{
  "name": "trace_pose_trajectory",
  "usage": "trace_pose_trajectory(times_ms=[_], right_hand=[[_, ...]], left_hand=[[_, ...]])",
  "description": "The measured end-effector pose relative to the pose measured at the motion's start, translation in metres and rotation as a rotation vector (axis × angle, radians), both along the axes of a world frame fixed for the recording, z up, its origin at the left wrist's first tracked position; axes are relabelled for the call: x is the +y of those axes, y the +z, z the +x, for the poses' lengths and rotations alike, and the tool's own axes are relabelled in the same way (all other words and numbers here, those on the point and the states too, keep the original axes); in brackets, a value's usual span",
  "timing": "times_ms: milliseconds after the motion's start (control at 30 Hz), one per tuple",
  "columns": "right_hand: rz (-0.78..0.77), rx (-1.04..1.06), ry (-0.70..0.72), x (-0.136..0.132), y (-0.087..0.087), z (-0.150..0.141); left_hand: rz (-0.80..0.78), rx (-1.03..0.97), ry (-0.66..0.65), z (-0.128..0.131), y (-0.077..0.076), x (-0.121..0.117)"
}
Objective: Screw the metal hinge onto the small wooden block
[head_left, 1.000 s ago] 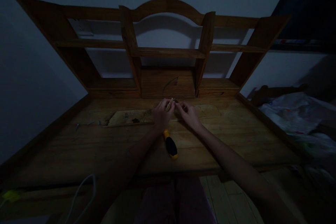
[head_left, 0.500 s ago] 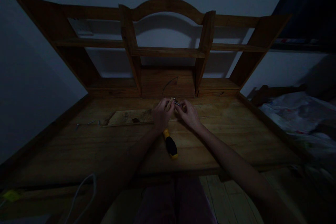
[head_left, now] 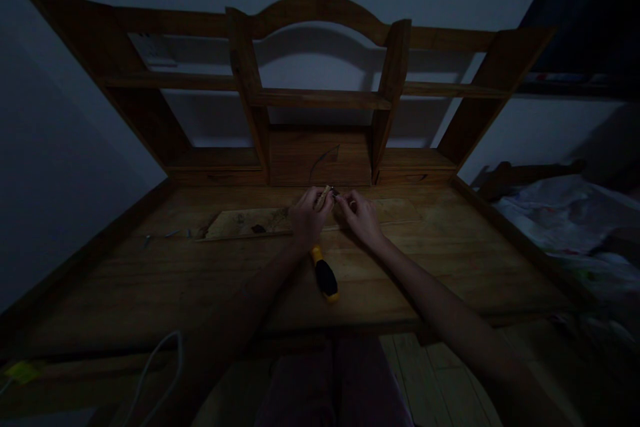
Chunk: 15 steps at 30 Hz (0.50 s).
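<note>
My left hand is closed around a small light-brown wooden piece, which sticks up between thumb and fingers. Close beside it, my right hand pinches a small shiny metal piece against the end of that wood. The metal piece is too small and dark to name. Below my left hand a screwdriver with a black and yellow handle lies on the desk, its front end hidden. Beneath both hands lies a rough, flat wooden board with a dark chip on it.
Several small screws lie on the desk left of the board. A wooden shelf unit rises along the back. A white cable loops at the front left. Plastic bags are piled beyond the right edge.
My right fingers have shifted slightly at the metal piece, and less of it shows between my hands. My left hand and the screwdriver stay in place.
</note>
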State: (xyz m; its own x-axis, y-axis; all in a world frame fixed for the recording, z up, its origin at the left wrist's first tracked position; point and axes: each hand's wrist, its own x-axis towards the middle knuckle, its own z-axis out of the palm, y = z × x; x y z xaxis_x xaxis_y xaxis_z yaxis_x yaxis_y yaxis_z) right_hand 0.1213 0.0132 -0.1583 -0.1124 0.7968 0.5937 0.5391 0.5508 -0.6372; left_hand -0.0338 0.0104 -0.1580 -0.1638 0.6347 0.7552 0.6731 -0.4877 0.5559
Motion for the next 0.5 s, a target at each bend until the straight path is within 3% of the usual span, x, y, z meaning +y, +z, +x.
trace_pose_trajectory(times_ms=[500], right_hand=[[0.024, 0.027, -0.009, 0.0007, -0.0004, 0.0014]], left_hand=[[0.011, 0.029, 0.036, -0.001, -0.0022, 0.0025]])
